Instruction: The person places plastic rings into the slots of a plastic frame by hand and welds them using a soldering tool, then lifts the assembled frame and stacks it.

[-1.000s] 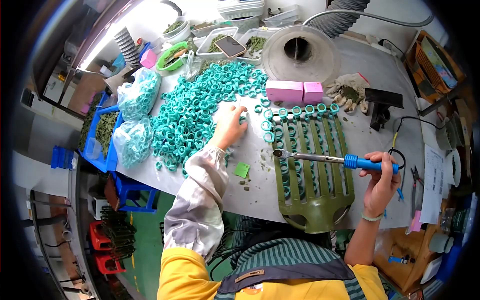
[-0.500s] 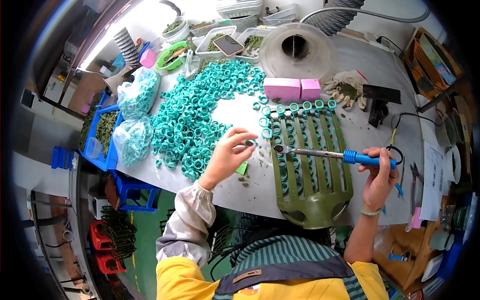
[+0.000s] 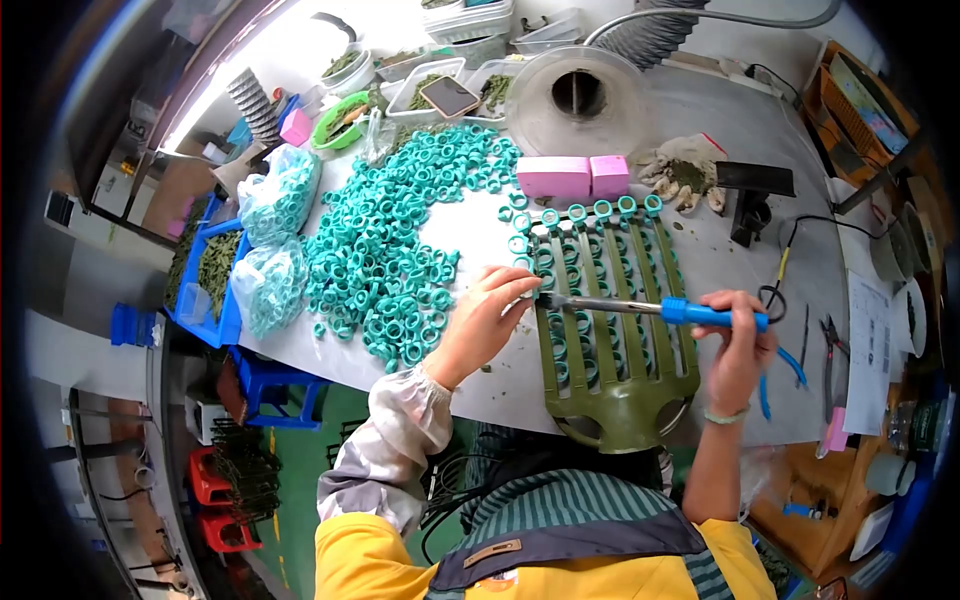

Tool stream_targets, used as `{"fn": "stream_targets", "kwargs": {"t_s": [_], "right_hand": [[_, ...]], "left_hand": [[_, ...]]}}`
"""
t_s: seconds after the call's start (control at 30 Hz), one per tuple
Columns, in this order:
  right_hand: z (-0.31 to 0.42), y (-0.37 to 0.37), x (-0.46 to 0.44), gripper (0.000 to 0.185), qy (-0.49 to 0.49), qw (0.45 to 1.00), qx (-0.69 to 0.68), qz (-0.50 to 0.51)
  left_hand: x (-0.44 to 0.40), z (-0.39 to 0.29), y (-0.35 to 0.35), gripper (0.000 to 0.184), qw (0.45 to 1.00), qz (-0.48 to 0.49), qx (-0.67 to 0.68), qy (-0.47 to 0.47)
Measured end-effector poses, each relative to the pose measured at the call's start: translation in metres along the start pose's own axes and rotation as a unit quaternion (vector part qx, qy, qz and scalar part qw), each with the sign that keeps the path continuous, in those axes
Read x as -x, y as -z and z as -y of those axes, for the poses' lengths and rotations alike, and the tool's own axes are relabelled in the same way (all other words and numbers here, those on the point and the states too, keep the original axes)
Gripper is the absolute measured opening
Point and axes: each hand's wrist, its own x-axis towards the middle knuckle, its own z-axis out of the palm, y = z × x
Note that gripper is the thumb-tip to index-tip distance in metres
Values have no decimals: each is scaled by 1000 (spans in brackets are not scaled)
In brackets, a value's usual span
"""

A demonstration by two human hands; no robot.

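My right hand (image 3: 738,345) is wrapped round the blue handle of a soldering iron (image 3: 690,312). The iron's metal shaft lies across a dark green, comb-like frame (image 3: 625,405), and its tip is at the frame's left bar. There my left hand (image 3: 478,330) pinches a small teal ring, mostly hidden by the fingers, close against the tip. Teal rings (image 3: 519,245) stand along the frame's left side, its far edge and between its bars. Left of the frame spreads a large heap of loose teal rings (image 3: 385,240).
Bags of rings (image 3: 275,200) lie left of the heap beside a blue crate (image 3: 212,270). Pink blocks (image 3: 553,177), a glove (image 3: 685,165) and a black stand (image 3: 752,190) sit beyond the frame. Pliers (image 3: 832,350) lie at the right; a phone (image 3: 449,97) rests on tubs behind.
My left hand has moved right with the teal ring to the frame's left bar. The soldering iron has shifted slightly left, and its tip now meets the fingers. The whole view has shifted a little.
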Motion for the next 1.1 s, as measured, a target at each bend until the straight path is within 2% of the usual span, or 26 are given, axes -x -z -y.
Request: {"fn": "stream_targets", "kwargs": {"t_s": [0.1, 0.13, 0.23, 0.27, 0.3, 0.37, 0.47, 0.57, 0.63, 0.7, 0.77, 0.87, 0.9, 0.97, 1.1], "right_hand": [[15, 6, -2, 28, -7, 1000, -11, -10], [15, 8, -3, 27, -5, 1000, -14, -12], [15, 12, -4, 26, -5, 1000, -27, -7], [16, 13, -4, 25, -7, 1000, -29, -2], [16, 13, -3, 25, -8, 1000, -27, -5], [16, 11, -2, 25, -10, 1000, -26, -7], [18, 9, -1, 25, -7, 1000, -19, -3], [19, 11, 0, 25, -7, 1000, -18, -3], [20, 14, 1, 25, -5, 1000, -10, -8], [21, 15, 1, 25, -1, 1000, -9, -8], [21, 16, 3, 26, 4, 1000, -10, -7], [19, 16, 5, 26, 0, 1000, -13, -1], [18, 16, 5, 26, 0, 1000, -16, 3], [13, 15, 6, 25, -1, 1000, -22, 11], [1, 10, 7, 26, -3, 999, -40, 19]], "left_hand": [[0, 2, 0, 29, 1000, 7, -2, -5], [-1, 2, 2, 26, 999, -9, -13, -32], [0, 8, 26, 19, 990, -47, 94, 93], [3, 20, 35, 12, 985, -71, 59, 148], [14, 45, 38, 13, 979, -96, -4, 180], [29, 57, 47, 22, 940, -94, -259, 200], [50, 74, 43, 20, 926, -53, -335, 167], [45, 67, 43, 17, 970, -45, -72, 226], [33, 38, 51, 10, 943, 3, 42, 331], [32, 20, 41, 17, 937, -39, 247, 244], [27, -6, 36, 30, 967, 0, 189, 170], [27, -25, 17, 32, 973, -4, 201, 117], [26, -26, 14, 31, 993, -16, 103, 59], [24, -24, 6, 31, 999, -27, 26, 16], [22, -24, -2, 30, 1000, -15, 16, 20]]}}
